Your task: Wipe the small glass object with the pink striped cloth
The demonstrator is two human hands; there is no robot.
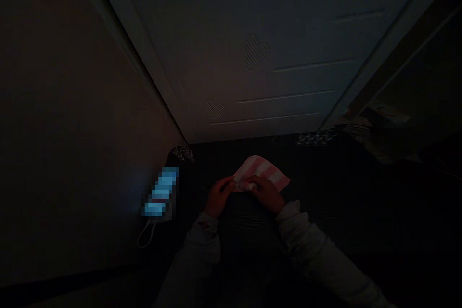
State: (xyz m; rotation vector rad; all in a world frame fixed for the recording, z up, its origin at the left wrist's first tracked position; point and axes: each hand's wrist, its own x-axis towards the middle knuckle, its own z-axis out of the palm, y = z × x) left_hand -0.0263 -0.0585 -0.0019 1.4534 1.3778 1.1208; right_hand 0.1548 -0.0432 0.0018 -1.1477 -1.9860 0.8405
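A pink-and-white striped sheet (260, 166), paper or thin cloth, lies on the dark surface between my hands. Its far edge curves up and its right corner spreads past my right hand. My left hand (216, 198) pinches the near left edge of the sheet with thumb and fingers. Over the sheet's near middle, my right hand (269, 195) is closed, fingertips together on a small pale, crumpled bit (248, 186). Dim light hides what that bit is.
At the left, a lit phone-like screen (162, 192), blurred out, leans near the wall with a looped white cable (145, 236). A pale panel with heart reliefs (256, 53) rises behind. Shiny ring-like pieces (315, 138) lie at its base. Dim objects (386, 113) are at the right.
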